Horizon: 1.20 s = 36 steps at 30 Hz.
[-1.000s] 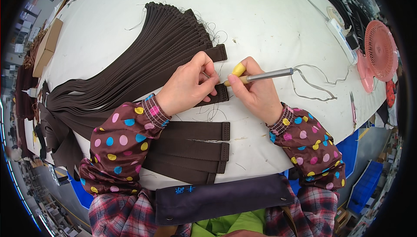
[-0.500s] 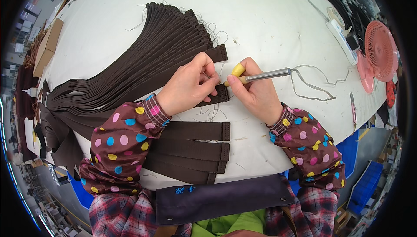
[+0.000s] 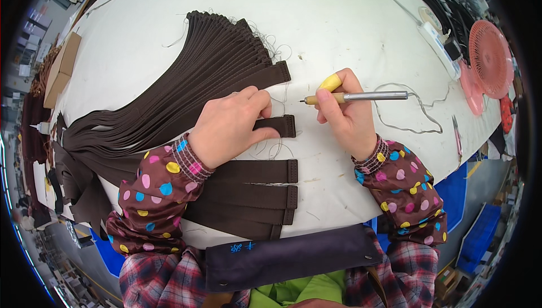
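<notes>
Nearest the body, on the white tabletop, several flat dark brown fabric strips with stitched ends. Just beyond, the left hand: thumb and forefinger parted in a loose curve, apparently without a pinch on anything, other fingers mostly hidden. In that gap, a single dark brown strip, stitched end out past the thumb tip; contact hard to tell. Likely light, soft and bendy, firmer at the stitching, so best taken flat just behind it. Opposite, the right hand, fingers closed around a slim pen-shaped tool with silver barrel and tan grip, dark tip near the strip's end but apart. Farther off, a dense spread of matching strips; far right, a pink plastic fan.
</notes>
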Motion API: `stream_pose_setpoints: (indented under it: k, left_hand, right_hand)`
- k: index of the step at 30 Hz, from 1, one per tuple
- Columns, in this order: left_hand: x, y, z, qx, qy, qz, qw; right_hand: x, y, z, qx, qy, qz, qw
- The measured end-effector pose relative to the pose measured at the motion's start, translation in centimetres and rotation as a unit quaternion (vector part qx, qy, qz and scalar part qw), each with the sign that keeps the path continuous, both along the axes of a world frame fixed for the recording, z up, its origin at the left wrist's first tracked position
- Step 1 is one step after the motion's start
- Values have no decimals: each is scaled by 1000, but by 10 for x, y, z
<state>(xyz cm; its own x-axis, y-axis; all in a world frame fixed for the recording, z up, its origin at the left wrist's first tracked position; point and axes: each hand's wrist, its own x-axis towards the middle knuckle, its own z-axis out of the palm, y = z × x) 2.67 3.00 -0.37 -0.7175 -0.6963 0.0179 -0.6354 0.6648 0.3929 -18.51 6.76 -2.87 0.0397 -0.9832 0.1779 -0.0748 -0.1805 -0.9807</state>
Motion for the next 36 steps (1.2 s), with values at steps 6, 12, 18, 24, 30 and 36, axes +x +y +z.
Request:
stream_pose_setpoints:
  k: [6,12,18,24,30,36]
  left_hand:
    - [-9,11,-6,-128,-27,52,990]
    - [-11,12,-5,42,51,-9,998]
    - [-14,13,7,157,25,9,987]
    - [-15,13,1,159,66,10,985]
    - [-28,36,-11,-65,16,45,997]
    - [-15,24,-9,90,78,18,993]
  right_hand:
    - [-6,8,10,-11,-27,-16,999]
    - [-10,17,5,1,-2,15,1000]
    - [-7,19,1,46,-17,27,998]
    - [-8,20,1,49,-12,36,998]
    - [-11,27,-1,45,-1,27,999]
    - [-4,29,-3,55,-33,34,997]
